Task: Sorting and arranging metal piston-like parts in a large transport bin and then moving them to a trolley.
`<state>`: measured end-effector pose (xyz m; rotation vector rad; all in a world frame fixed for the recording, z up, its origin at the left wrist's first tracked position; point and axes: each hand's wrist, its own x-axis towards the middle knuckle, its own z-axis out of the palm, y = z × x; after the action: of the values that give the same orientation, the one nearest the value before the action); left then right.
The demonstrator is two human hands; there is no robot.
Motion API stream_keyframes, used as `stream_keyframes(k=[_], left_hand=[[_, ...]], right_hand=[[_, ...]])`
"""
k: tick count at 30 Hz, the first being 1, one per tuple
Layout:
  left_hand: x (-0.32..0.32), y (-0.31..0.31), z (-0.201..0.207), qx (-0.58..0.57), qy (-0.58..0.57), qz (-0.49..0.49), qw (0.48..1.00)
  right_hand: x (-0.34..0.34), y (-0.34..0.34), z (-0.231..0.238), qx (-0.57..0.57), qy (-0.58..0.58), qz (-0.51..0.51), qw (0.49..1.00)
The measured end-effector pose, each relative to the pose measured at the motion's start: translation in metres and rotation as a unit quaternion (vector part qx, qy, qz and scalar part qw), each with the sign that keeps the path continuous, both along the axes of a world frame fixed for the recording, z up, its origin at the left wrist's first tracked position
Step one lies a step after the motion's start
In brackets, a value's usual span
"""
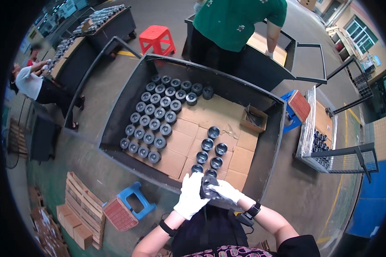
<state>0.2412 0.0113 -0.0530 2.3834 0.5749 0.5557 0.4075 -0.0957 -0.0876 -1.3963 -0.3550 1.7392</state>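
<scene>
White gloves cover both of my hands at the near edge of the dark metal cart (156, 177). Between them is a black round part (209, 187), its finer details too small to make out. My left hand (191, 197) grips it from the left, while my right hand (227, 191) has its fingers closed on its right side. Just beyond, several black cup-shaped parts (216, 162) stand in two short rows with their hollow sides up. Farther left on the cardboard (191, 137), many similar black parts (154, 100) stand in tidy rows.
A small cardboard box (254, 118) sits inside the cart at right. Beyond the cart, a person in a green shirt (233, 23) bends over another cart. Red stool (157, 39), blue stool (135, 201) and a wooden pallet (83, 205) stand around on the floor.
</scene>
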Motion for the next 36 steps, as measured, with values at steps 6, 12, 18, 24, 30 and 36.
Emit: stream_keyframes(k=[6, 12, 18, 24, 30, 36], left_hand=[[-0.064, 0.077, -0.117, 0.037, 0.257, 0.089, 0.962], [-0.103, 0.147, -0.191, 0.117, 0.305, 0.206, 0.922], [-0.090, 0.153, -0.205, 0.107, 0.289, 0.180, 0.934], [-0.104, 0.154, -0.194, 0.086, 0.302, 0.178, 0.932], [-0.105, 0.151, -0.202, 0.066, 0.293, 0.184, 0.936], [-0.104, 0.157, -0.198, 0.047, 0.291, 0.182, 0.938]], right_hand=[[0.094, 0.064, -0.129, -0.141, -0.264, -0.106, 0.948], [0.222, 0.092, -0.335, -0.209, -0.471, -0.173, 0.839], [0.259, 0.081, -0.424, -0.206, -0.421, -0.205, 0.860], [0.217, 0.126, -0.335, -0.330, -0.551, -0.016, 0.766], [0.210, 0.115, -0.191, -0.163, -0.583, 0.238, 0.759], [0.084, 0.144, -0.009, -0.103, -0.163, 0.669, 0.718]])
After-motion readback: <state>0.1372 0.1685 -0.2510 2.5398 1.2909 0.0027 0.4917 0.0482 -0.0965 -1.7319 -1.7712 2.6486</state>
